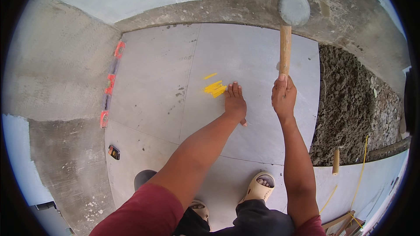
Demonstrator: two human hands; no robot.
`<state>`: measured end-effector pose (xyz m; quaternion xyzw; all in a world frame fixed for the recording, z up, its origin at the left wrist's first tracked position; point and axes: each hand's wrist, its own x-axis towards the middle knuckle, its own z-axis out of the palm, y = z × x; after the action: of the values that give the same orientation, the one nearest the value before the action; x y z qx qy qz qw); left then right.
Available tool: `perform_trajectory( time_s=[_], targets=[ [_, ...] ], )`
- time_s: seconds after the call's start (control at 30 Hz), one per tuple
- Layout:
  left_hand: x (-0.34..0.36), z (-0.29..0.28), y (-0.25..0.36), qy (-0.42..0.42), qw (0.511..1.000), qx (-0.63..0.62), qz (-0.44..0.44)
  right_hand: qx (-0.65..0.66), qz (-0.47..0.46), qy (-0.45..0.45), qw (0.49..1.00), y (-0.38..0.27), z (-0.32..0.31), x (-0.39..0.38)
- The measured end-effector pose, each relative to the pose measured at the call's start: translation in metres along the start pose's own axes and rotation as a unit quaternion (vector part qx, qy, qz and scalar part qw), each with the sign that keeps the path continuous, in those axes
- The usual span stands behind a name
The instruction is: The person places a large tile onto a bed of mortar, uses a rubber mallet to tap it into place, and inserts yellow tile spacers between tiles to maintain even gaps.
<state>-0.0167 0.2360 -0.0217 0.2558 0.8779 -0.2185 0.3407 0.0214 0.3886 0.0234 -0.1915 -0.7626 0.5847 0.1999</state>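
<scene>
My right hand is wrapped round the wooden handle of a mallet. The mallet's thick grey head is raised toward the far wall, above the right part of a large grey floor tile. On that same tile my left hand rests palm down, fingers stretched out and thumb apart. Just left of its fingertips lie several thin yellow plastic strips, which look like tile wedges. A seam separates this tile from another grey tile on the left.
A red spirit level lies along the left wall. Near it sits a small black and orange object. Rough dark mortar borders the tile on the right, with a wooden tool handle, yellow string and boards nearer me.
</scene>
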Motion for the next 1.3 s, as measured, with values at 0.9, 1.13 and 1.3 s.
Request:
perform_trajectory(
  time_s=[0.9, 1.13, 1.3],
  targets=[
    [-0.004, 0.003, 0.002, 0.037, 0.999, 0.038, 0.008, 0.025, 0.224, -0.07, 0.972, -0.05, -0.108, -0.088],
    [-0.004, 0.012, 0.002, 0.064, 0.993, 0.088, 0.039, -0.039, 0.264, -0.047, 0.963, -0.05, -0.185, -0.133],
    [-0.004, 0.009, 0.004, 0.057, 0.99, 0.126, 0.039, -0.034, 0.188, -0.014, 0.981, -0.085, -0.201, -0.134]
  ],
)
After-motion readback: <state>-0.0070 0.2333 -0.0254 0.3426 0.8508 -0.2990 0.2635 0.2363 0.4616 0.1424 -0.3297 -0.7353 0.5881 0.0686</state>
